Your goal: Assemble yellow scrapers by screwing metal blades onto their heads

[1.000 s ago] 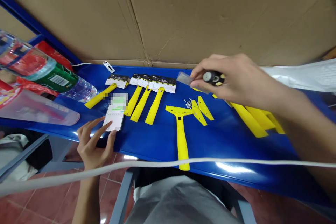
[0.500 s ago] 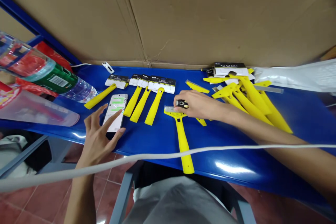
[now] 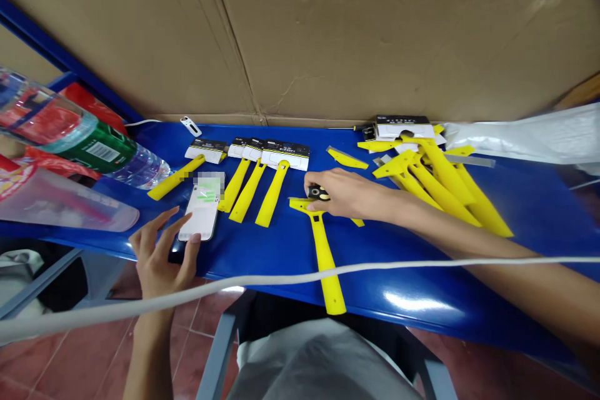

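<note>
My right hand (image 3: 344, 192) is closed around a screwdriver (image 3: 317, 192) with a black-and-yellow handle; its shaft is hidden. Its thumb rests at the head of a yellow scraper (image 3: 324, 256), which lies with its handle toward me, past the table's front edge. Fingers spread, my left hand (image 3: 162, 256) is at the lower left of a phone (image 3: 200, 215) with a lit screen, fingertips at its edge. Beyond the phone lie several yellow scrapers (image 3: 270, 197) with black-and-white card sleeves (image 3: 285, 155) over their heads. A loose yellow scraper head piece (image 3: 347, 159) lies behind my right hand.
Unsleeved yellow scrapers (image 3: 450, 184) are heaped at the right, near a white plastic bag (image 3: 525, 134). At the left are a water bottle (image 3: 105, 149) and a plastic cup (image 3: 70, 197). A pale cable (image 3: 276, 278) crosses in front; cardboard (image 3: 375, 31) stands behind.
My left hand has drawn back from over the phone screen, down and left to its lower edge. My right hand stays at the scraper's head, its thumb now covering more of it.
</note>
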The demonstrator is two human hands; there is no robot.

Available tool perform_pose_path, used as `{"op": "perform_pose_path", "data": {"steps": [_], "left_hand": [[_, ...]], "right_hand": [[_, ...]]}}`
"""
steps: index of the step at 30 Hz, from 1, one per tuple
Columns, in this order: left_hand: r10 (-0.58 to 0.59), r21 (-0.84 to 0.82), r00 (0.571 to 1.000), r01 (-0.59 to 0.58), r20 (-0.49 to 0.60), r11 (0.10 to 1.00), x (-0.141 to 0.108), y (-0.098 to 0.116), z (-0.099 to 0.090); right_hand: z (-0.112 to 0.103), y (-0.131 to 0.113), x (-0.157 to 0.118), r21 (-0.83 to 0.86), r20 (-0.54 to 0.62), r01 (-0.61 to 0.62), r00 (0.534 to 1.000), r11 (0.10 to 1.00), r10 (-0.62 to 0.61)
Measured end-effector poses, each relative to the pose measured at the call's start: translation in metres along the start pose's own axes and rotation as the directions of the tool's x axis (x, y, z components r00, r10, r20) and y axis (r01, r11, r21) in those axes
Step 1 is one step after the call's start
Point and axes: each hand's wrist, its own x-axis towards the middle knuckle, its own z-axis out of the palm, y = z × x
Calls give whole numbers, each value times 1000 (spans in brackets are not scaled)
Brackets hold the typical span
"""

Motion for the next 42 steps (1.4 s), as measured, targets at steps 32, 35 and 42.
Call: {"op": "perform_pose_path", "data": {"steps": [32,35,42], "left_hand": [[72,20,978,-70,-196,997,-33,-12,-10],[73,47,983,-66,-168,997,-42,-16,-10],[32,25,997,-31,-69,999,-36,-6,-8]], "right_hand": [[-95,-14,-67,228,-413,202,906,952,-94],[-94,-12,-63,217,-406,194,909,957,-92],[-89,-10,-60,245,-377,185,923,952,-83]]}}
